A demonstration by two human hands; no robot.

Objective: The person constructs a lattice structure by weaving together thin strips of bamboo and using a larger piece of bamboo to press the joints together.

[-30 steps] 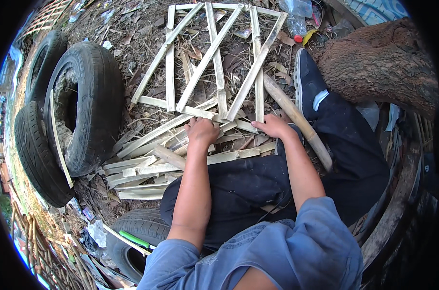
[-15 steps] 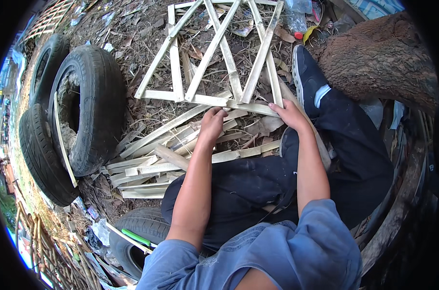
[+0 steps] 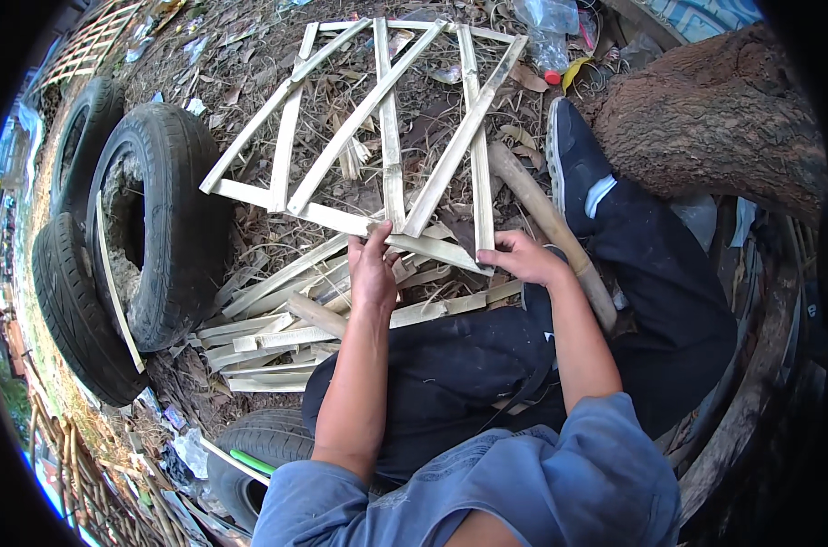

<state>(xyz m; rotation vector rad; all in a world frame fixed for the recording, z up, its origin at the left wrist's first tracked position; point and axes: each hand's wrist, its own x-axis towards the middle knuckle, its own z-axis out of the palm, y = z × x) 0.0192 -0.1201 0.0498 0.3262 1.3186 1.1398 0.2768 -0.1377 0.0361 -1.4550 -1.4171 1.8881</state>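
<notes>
A lattice frame of pale split-bamboo strips (image 3: 389,155) lies in front of me, its slanting strips crossing between two long edge strips. My left hand (image 3: 373,269) pinches the near edge strip around its middle, thumb and fingers closed on it. At the near right corner, my right hand (image 3: 526,259) grips the frame where an upright strip meets the edge strip. Beneath and left of my hands is a pile of loose bamboo slats (image 3: 432,311), partly hidden by my left forearm and leg.
Old tyres (image 3: 181,219) stand at the left, and another tyre (image 3: 268,436) is beside my left elbow. A thick round stick (image 3: 560,232) lies by my shoe (image 3: 578,150). A tree trunk (image 3: 706,118) rises at the right, near a plastic bottle (image 3: 546,41).
The lattice frame has shifted left and toward me, its right side now lower. Both hands have moved with it, nearer and slightly left, still holding the near edge.
</notes>
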